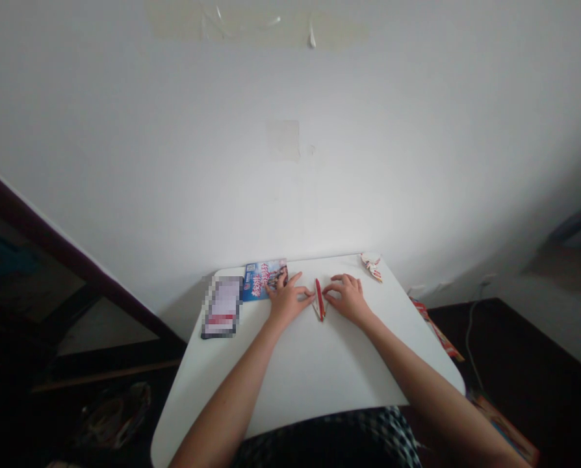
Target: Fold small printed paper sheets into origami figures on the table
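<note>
A small folded piece of paper (320, 300), white with red along its middle, lies between my hands on the white table (314, 383). It narrows to a point toward me. The thumb and forefinger of my left hand (286, 298) close on its left edge, while the other fingers fan out over a blue printed leaflet (256, 281). At the paper's right edge, my right hand (348, 298) pinches with thumb and forefinger. Another folded white and red paper piece (371, 266) rests at the table's far right corner.
A phone (223, 305), blurred by pixelation, lies at the table's left side. The far edge of the table meets a white wall (290, 195). To the right, colourful printed sheets (439, 331) sit below the table edge, and a cable (470, 338) runs down nearby.
</note>
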`<state>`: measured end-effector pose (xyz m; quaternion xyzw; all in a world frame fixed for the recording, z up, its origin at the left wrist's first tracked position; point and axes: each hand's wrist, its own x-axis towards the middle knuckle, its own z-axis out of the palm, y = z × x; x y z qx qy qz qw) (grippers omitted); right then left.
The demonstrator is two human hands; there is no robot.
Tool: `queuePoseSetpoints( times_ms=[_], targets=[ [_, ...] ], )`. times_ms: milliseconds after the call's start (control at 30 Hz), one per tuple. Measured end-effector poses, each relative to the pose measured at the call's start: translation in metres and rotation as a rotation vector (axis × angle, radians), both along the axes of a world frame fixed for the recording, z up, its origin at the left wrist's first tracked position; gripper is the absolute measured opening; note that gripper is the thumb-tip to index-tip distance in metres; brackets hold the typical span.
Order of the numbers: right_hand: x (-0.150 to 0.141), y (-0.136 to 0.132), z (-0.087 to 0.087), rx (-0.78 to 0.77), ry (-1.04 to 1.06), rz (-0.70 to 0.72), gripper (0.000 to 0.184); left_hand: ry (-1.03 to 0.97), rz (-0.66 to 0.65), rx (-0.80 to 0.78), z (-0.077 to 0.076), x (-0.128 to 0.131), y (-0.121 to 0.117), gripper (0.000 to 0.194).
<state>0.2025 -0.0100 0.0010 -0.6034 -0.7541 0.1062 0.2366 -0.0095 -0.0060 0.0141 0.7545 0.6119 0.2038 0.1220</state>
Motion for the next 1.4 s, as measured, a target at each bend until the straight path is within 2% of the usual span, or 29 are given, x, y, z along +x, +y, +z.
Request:
queuePoseSetpoints(
  times_ms=[200, 467, 733, 1167, 1400],
  targets=[
    [-0.001, -0.006, 0.003, 0.034, -0.121, 0.043, 0.024, 0.047, -0.030, 0.040, -0.002, 0.002, -0.003, 0.016],
    [-0.009, -0.004, 0.002, 0.139, -0.184, 0.045, 0.023, 0.051, -0.017, 0.117, -0.003, 0.006, -0.006, 0.019],
    [-0.001, -0.002, 0.004, 0.106, -0.170, 0.060, 0.021, 0.039, 0.011, 0.117, -0.004, 0.007, -0.007, 0.017],
    [0.001, -0.008, 0.011, 0.060, -0.264, 0.135, 0.036, 0.079, -0.024, 0.067, -0.001, 0.006, -0.010, 0.019],
    [-0.007, -0.007, 0.005, 0.139, -0.232, 0.088, 0.030, 0.081, 0.001, 0.149, -0.002, 0.012, -0.010, 0.021]
  ],
)
